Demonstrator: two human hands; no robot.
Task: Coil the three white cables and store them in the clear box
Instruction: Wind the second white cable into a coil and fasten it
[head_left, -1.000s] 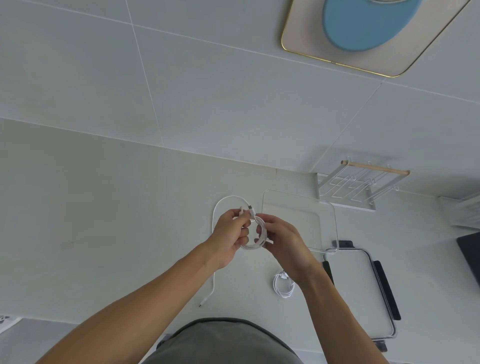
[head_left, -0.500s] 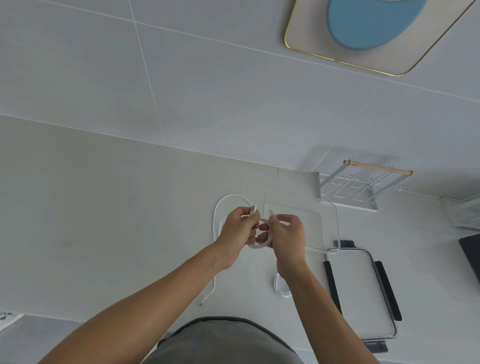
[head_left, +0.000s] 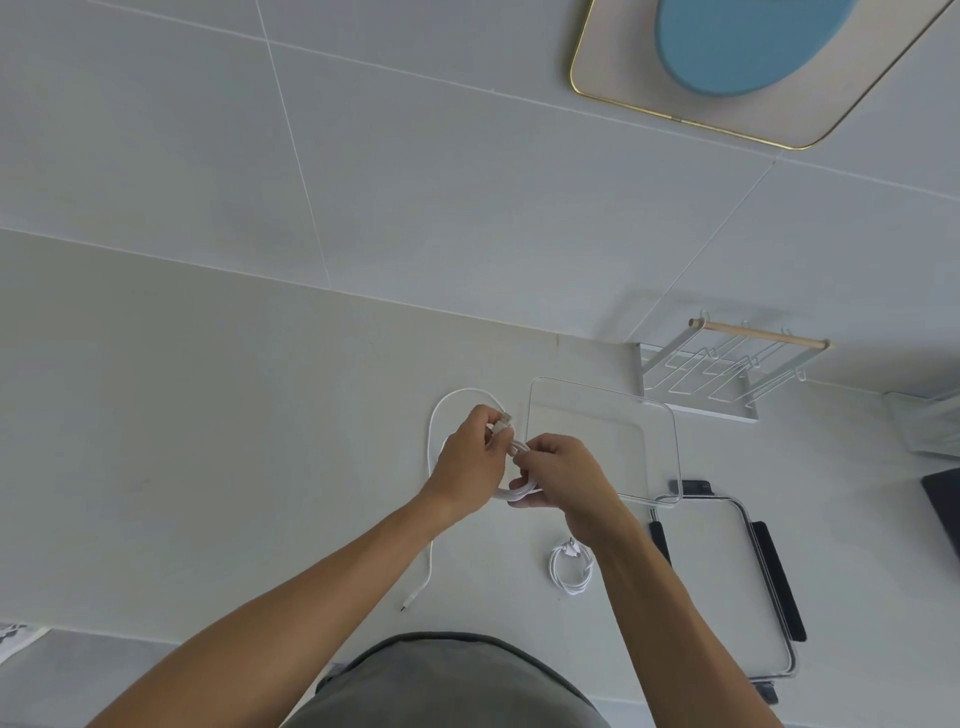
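My left hand (head_left: 470, 462) and my right hand (head_left: 558, 475) both grip a white cable coil (head_left: 519, 491) above the counter, just left of the clear box (head_left: 670, 415). A plug end sticks up between my left fingers. A second white cable (head_left: 432, 519) lies loose on the counter, arcing behind my left hand and trailing toward the near edge. A third cable, coiled small (head_left: 571, 569), rests on the counter beside my right forearm. The clear box holds nothing that I can see.
The box's lid (head_left: 727, 571) with black clips lies right of the small coil. A white wire rack (head_left: 727, 374) with a wooden bar stands behind the box against the tiled wall. A dark object (head_left: 948, 499) sits at the right edge.
My right hand has shifted over the coil and turned, wrapping the cable end around it. My left hand keeps its hold. The loose cable and small coil have not moved.
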